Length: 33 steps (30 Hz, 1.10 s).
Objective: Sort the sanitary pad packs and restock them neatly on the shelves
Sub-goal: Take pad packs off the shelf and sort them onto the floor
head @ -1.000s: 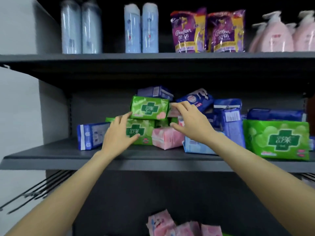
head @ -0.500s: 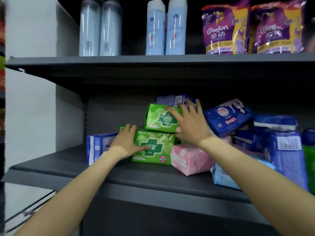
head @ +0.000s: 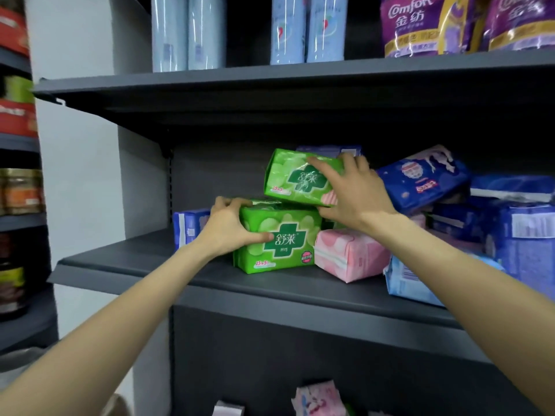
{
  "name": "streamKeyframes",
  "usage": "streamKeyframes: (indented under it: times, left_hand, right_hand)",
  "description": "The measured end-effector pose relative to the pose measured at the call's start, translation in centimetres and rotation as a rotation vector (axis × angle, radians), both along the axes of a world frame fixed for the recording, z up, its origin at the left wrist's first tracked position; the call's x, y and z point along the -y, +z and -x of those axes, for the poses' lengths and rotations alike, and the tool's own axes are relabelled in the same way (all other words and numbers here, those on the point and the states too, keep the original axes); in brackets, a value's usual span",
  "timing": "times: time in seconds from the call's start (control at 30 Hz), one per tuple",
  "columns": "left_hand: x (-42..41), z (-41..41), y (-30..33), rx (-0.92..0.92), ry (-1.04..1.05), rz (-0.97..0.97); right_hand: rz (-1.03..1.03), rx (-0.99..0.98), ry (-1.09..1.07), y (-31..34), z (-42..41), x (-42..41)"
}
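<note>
Both arms are stretched out over the dark grey metal shelf (head: pixel 186 274), wrists a bit bent. The left hand (head: pixel 228 229) grips the left end of the lower green pad pack (head: pixel 279 244), fingers curled over its top edge and thumb pressed on the front. The right hand (head: pixel 351 190) holds the upper green pad pack (head: pixel 294 181), fingers over the top, thumb under its right corner; that pack sits tilted on top of the lower one. Both are glossy, crinkly plastic bricks with a dark green cross. Just right of the lower pack is a soft pink pad pack (head: pixel 348 256), left of it a blue pad pack (head: pixel 189 226), and further right a jumble of dark blue packs (head: pixel 426 178).
</note>
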<state>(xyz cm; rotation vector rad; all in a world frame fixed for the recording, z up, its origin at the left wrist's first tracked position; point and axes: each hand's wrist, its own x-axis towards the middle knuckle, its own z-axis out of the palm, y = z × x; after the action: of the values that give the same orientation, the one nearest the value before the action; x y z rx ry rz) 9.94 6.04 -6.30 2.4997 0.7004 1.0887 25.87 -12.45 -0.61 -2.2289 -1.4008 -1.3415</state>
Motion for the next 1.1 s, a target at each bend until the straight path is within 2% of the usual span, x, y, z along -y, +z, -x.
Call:
streamKeyframes:
  times: [0.17, 0.27, 0.33, 0.47, 0.57, 0.63, 0.73, 0.87, 0.93, 1.1]
  left_hand:
    - [0.9, 0.3, -0.5, -0.008, -0.029, 0.06]
    - [2.3, 1.2, -0.5, 0.086, 0.001, -0.023]
    - [3.3, 2.7, -0.5, 0.142, 0.051, -0.16]
    - [3.7, 6.8, -0.4, 0.186, 0.113, -0.571]
    - [3.2, 9.7, -0.7, 0.156, 0.141, -0.718]
    - [3.2, 11.8, -1.4, 0.187, 0.142, -0.705]
    - [3.8, 15.3, -2.8, 0.292, 0.125, -0.567]
    - [4.9, 20.1, -4.9, 0.437, 0.115, -0.352]
    - [5.3, 22.5, -6.0, 0.416, 0.136, -0.287]
    - [5.5, 27.0, -9.2, 0.222, 0.184, -0.217]
  right_hand:
    - [-0.042, 0.026, 0.06, -1.4, 1.7, 1.1]
    - [-0.095, -0.012, 0.09, -1.9, 2.0, 2.1]
    - [-0.15, -0.063, 0.125, -1.7, 2.4, 2.8]
    - [-0.236, -0.056, 0.211, -1.6, 3.8, 3.5]
    - [-0.256, -0.032, 0.282, -2.4, 5.3, 3.6]
    - [-0.298, -0.036, 0.334, -3.2, 6.5, 4.0]
    - [-0.354, -0.07, 0.424, -4.5, 8.4, 5.1]
    - [-0.366, -0.264, 0.582, -6.4, 10.7, 6.1]
    - [-0.328, -0.325, 0.637, -7.6, 12.0, 6.3]
    - [-0.159, -0.417, 0.694, -10.6, 15.4, 6.5]
